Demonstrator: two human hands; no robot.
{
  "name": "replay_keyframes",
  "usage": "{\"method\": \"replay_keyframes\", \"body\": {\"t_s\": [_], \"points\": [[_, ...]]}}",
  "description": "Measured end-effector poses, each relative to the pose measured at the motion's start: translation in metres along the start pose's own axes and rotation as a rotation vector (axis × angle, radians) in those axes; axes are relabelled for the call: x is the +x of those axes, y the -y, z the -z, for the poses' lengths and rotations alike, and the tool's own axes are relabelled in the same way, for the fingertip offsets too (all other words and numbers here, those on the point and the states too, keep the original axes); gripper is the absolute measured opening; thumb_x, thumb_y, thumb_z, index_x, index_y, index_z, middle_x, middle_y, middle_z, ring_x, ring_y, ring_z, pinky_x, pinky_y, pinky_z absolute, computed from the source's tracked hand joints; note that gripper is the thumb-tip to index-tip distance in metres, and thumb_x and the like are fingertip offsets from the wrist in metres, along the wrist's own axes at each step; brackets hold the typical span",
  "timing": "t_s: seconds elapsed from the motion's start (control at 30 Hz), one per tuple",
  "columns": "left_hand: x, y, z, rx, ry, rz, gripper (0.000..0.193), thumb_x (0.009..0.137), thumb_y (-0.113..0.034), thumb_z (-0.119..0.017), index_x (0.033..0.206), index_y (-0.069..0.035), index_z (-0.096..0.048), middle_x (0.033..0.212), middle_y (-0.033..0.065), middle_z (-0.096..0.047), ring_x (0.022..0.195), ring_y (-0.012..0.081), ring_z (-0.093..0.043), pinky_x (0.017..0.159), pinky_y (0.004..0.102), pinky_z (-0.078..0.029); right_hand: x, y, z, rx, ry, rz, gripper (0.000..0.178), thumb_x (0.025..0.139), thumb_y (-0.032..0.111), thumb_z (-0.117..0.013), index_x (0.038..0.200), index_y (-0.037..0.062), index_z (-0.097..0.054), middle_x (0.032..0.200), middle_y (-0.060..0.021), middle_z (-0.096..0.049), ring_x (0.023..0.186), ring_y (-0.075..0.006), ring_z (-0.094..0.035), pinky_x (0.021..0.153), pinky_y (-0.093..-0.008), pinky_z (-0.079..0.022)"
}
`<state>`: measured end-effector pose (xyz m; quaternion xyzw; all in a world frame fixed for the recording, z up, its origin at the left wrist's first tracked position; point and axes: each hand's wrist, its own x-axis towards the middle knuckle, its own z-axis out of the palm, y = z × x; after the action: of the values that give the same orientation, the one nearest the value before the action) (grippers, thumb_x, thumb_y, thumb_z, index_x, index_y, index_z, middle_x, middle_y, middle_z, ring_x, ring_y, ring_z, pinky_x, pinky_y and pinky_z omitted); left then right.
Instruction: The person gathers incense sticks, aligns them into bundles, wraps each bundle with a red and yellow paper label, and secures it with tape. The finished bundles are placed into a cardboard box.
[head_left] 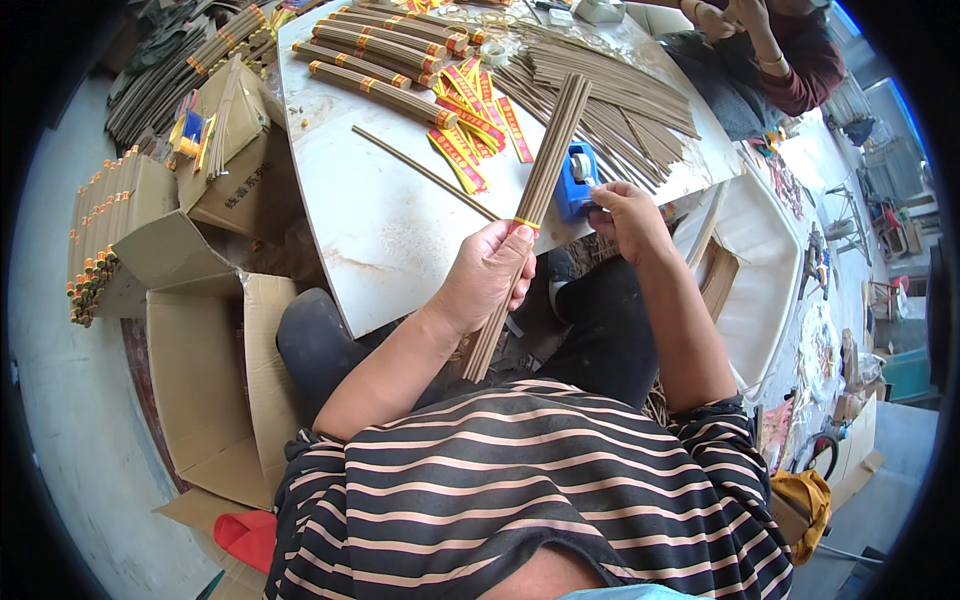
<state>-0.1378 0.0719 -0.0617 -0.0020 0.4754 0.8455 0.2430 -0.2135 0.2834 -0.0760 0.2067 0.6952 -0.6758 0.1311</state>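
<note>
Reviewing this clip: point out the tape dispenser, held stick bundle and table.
Tape dispenser (575,190), head view: blue body.
Held stick bundle (553,150), head view: upper length.
Table (380,230), head view: bare part of the white top.

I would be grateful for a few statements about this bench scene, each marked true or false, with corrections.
1. The left hand grips a bundle of thin brown sticks. True.
2. The right hand grips a second bundle. False: its fingers are at the blue plastic tape dispenser.
3. Loose red-and-yellow paper labels lie on the white tabletop. True.
4. The large open brown cardboard box stands to the person's right. False: it stands to the person's left.
</note>
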Motion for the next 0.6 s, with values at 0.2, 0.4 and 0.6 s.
{"method": "replay_keyframes", "body": {"t_s": [0.2,0.4,0.6], "points": [[0.002,0.003,0.001,0.002,-0.01,0.014,0.023,0.094,-0.029,-0.048,0.094,-0.006,-0.049,0.065,-0.0009,-0.048,0.048,0.0036,-0.045,0.04,0.0176,-0.04,-0.006,-0.03,0.002,0.245,-0.022,0.177,0.01,0.078,0.005,-0.06,0.085,0.0004,-0.055,0.08,-0.0042,-0.055,0.076,-0.0119,-0.053,0.069,-0.0224,-0.045],[-0.002,0.001,0.001,0.017,-0.021,0.005,0.023,0.094,-0.029,-0.048,0.093,-0.006,-0.049,0.065,-0.0008,-0.048,0.048,0.0036,-0.045,0.041,0.0175,-0.04,-0.005,-0.036,-0.002,0.36,-0.069,0.133,0.009,0.076,0.005,-0.06,0.08,-0.0004,-0.054,0.079,-0.0064,-0.053,0.077,-0.0161,-0.055,0.074,-0.0249,-0.047],[-0.006,-0.001,0.003,-0.005,-0.033,-0.005,0.024,0.094,-0.029,-0.047,0.093,-0.006,-0.049,0.065,-0.0002,-0.048,0.049,0.0039,-0.045,0.041,0.0174,-0.04,0.003,-0.04,-0.004,0.375,-0.065,0.052,0.009,0.077,0.008,-0.059,0.078,0.0001,-0.054,0.075,-0.0063,-0.052,0.072,-0.0189,-0.056,0.069,-0.0301,-0.049]]}}
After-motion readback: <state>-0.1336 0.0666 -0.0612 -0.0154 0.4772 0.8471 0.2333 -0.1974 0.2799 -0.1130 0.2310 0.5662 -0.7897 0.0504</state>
